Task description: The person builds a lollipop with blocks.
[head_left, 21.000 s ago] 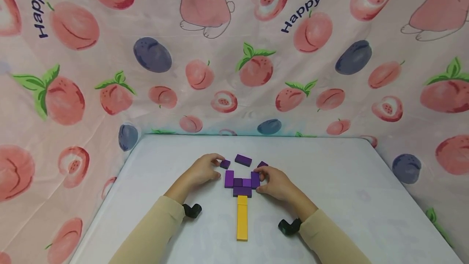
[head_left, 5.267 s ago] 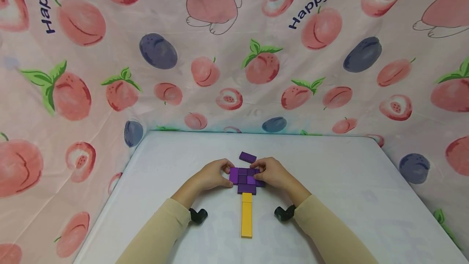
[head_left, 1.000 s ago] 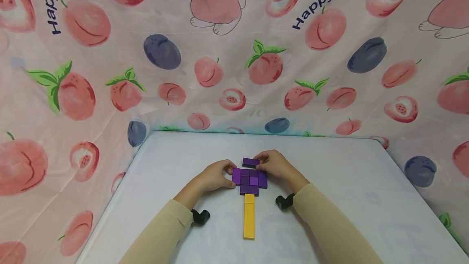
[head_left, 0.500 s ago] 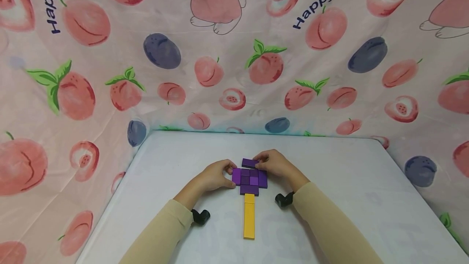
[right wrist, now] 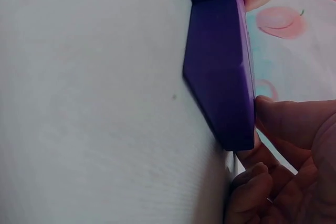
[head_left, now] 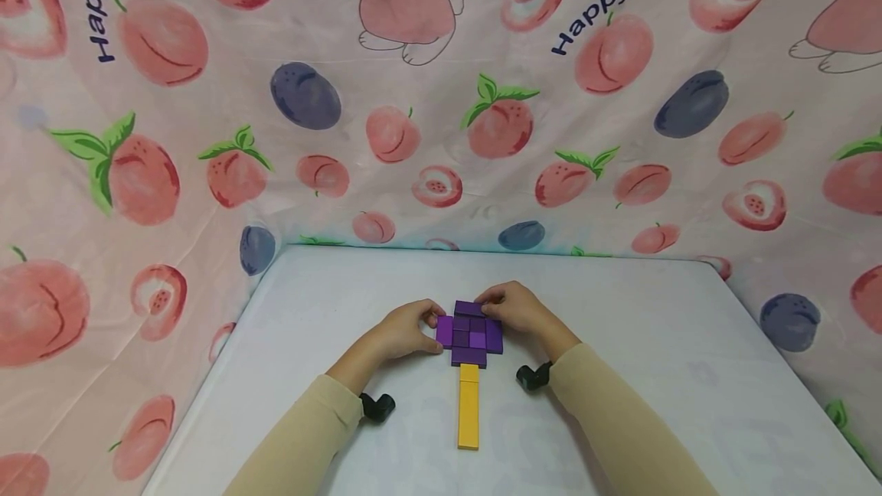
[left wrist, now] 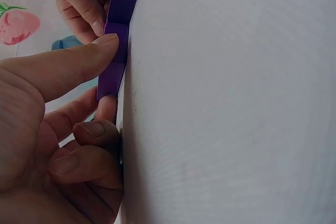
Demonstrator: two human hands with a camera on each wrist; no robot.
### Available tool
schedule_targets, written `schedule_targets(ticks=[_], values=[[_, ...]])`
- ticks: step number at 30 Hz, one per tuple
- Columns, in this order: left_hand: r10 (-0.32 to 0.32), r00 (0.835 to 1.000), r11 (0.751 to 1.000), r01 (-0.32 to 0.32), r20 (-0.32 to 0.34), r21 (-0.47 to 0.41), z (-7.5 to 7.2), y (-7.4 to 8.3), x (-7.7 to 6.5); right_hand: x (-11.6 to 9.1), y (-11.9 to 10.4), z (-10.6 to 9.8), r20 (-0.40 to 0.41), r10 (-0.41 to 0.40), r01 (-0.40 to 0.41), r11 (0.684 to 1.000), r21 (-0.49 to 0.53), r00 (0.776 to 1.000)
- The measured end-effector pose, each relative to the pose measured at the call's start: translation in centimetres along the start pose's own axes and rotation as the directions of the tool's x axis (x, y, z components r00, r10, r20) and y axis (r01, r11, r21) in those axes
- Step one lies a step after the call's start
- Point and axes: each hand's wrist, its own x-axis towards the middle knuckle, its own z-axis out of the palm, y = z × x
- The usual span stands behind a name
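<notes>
A flat figure of purple and yellow blocks lies in mid-table. My left hand (head_left: 406, 331) holds the upright purple block (head_left: 444, 331) on the figure's left side, thumb at its near end and forefinger at its far end. My right hand (head_left: 520, 308) pinches the right end of the back purple block (head_left: 467, 308), which lies crosswise against the cluster. Between the sides sit several small purple squares (head_left: 461, 325), with another upright purple block (head_left: 494, 337) at right. Below comes a crosswise purple block (head_left: 468, 357), then a small yellow block (head_left: 469, 372) and a long yellow block (head_left: 468, 419).
The white table (head_left: 620, 373) surrounds the figure. A fruit-printed curtain (head_left: 441, 113) hangs behind and at both sides. Black wrist cameras stick out at the left cuff (head_left: 341, 404) and the right cuff (head_left: 572, 373).
Since 21 s ago, loose purple pieces have joined the cluster. My right hand has moved from the right side to the back block, which has just slid nearer, closing the gap. The left hand stays still lately.
</notes>
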Motion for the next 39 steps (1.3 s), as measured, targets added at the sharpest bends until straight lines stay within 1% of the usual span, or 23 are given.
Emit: schedule_targets(ticks=[7,14,23,39], values=[[-0.006,1.0,1.0,0.006,0.005,-0.008,0.03,0.05,-0.03,-0.11,0.07,0.0,0.009,-0.007,0.007,1.0,0.001,1.0],[-0.006,1.0,1.0,0.006,0.005,-0.011,0.08,0.0,-0.01,-0.06,0.3,-0.04,0.02,-0.036,0.036,0.999,-0.002,0.999],[-0.017,1.0,1.0,0.017,0.006,-0.005,0.09,0.04,-0.06,0.05,0.49,0.02,0.023,-0.045,0.045,0.999,-0.011,0.999],[-0.012,1.0,1.0,0.012,0.008,-0.004,0.19,-0.08,0.09,-0.07,0.26,0.16,0.024,-0.022,0.023,0.999,-0.03,0.999]])
